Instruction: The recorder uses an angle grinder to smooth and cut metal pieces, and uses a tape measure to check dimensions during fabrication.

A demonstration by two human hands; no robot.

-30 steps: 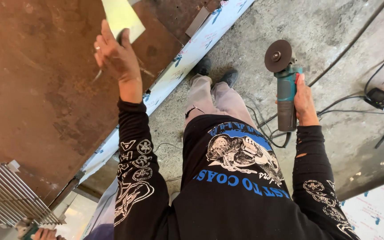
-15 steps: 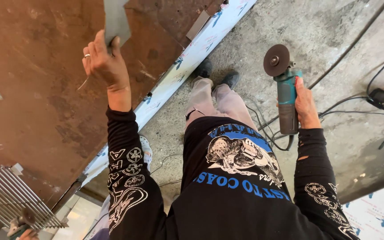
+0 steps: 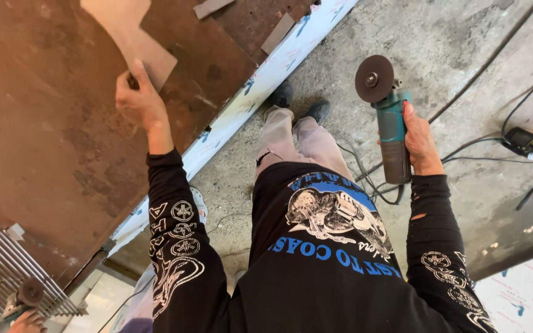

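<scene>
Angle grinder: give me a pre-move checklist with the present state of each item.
1. Grip on the angle grinder: the right hand wraps its body. Ok.
2. Disc clear of the legs and of the rusty steel sheet: held apart, over the concrete floor. Ok.
3. Disc at rest: cannot tell.
4. Cut metal piece secured: the left hand holds its lower edge. Ok.
5. Cables off the footpath: they trail over the floor by the feet. Not ok.
6. Gloves: both hands bare. Not ok.
</scene>
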